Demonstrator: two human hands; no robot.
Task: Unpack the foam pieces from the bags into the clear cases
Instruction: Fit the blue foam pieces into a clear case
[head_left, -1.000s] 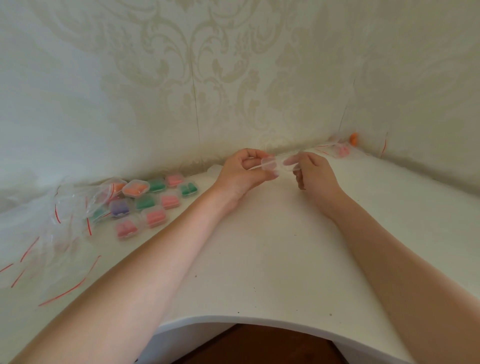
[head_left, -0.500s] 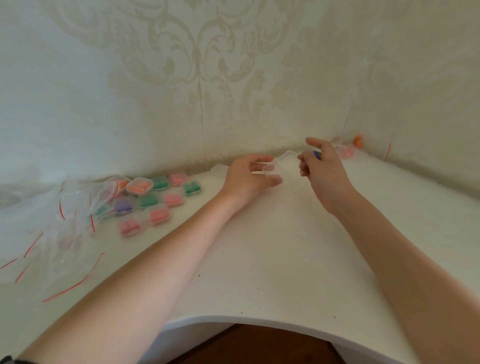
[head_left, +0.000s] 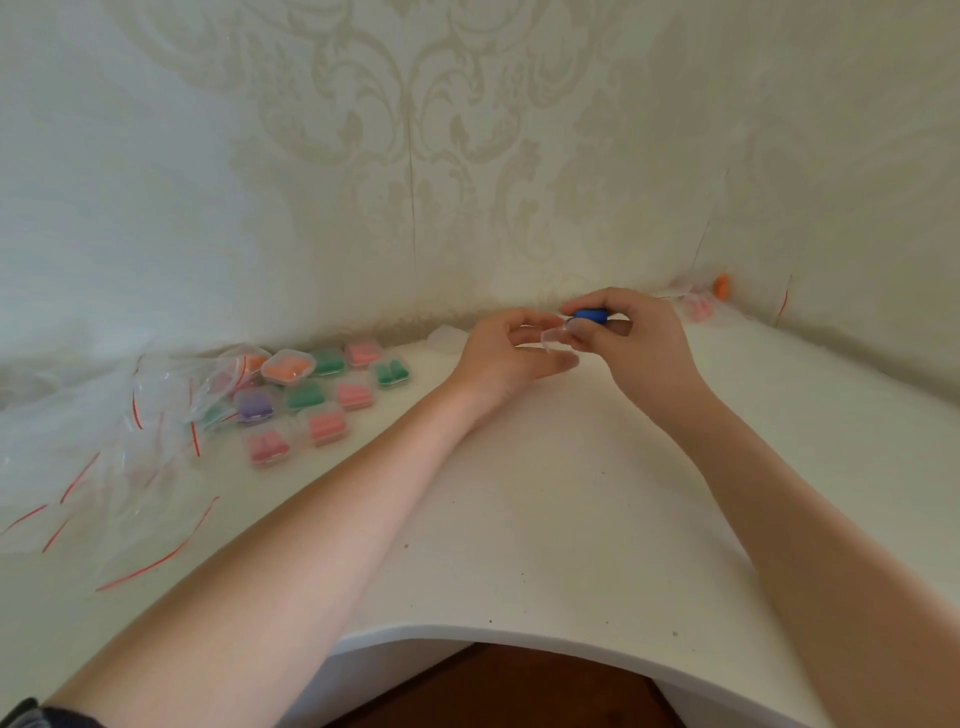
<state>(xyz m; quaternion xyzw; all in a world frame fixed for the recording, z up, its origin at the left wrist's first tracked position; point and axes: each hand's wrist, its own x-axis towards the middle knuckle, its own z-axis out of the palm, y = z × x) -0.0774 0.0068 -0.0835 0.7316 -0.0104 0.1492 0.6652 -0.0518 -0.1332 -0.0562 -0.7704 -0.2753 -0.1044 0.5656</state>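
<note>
A white surface (head_left: 545, 519) ran into a wallpapered corner. At its left lay crumpled empty bags (head_left: 104, 441) with red seal strips, beside a cluster of filled clear cases (head_left: 322, 384) holding pink, green, orange and purple foam. Near the back wall, the left hand (head_left: 501, 358) held a small open clear case (head_left: 558, 338) in its grip. Touching it, the right hand (head_left: 641, 348) pinched a blue foam piece (head_left: 591, 316) just above that case.

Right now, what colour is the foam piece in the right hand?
Blue: the small blue foam piece, pinched in the right hand, head view.
</note>
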